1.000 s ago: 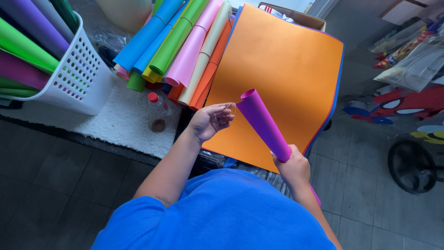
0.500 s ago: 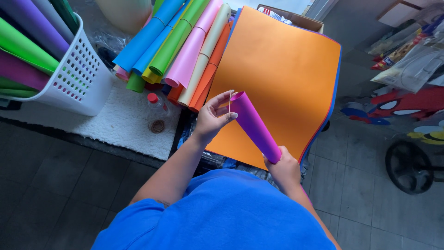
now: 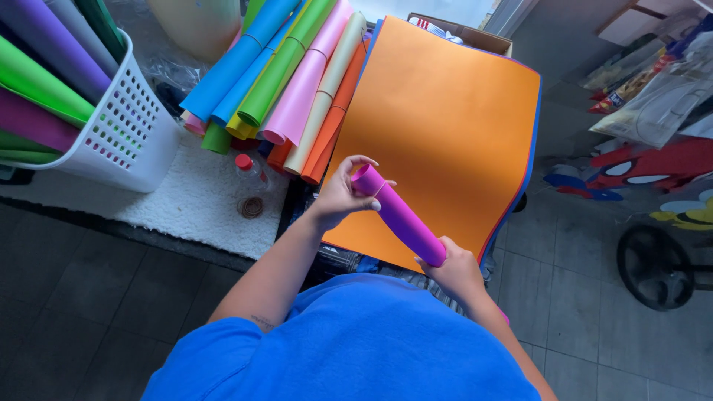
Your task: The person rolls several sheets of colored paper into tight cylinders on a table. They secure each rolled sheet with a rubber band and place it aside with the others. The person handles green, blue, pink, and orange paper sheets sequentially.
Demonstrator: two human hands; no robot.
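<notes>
Figure. We held a purple roll (image 3: 399, 215) of sheet material slantwise above the orange sheet (image 3: 438, 134), which lay flat on a stack with a blue edge showing. Our left hand (image 3: 343, 194) had its fingers curled around the roll's upper open end; our right hand (image 3: 454, 269) was closed around the lower end. We judged the roll light, matte and springy, soft enough to dent under a tight pinch and apt to uncoil, so we took it near both ends. Beside the stack lay smooth tubes, among them a blue roll (image 3: 239, 56), a green roll (image 3: 286, 59) and a pink roll (image 3: 308, 78). A white perforated basket (image 3: 122, 134) held further rolls, upon a nubbly white mat (image 3: 200, 212).
</notes>
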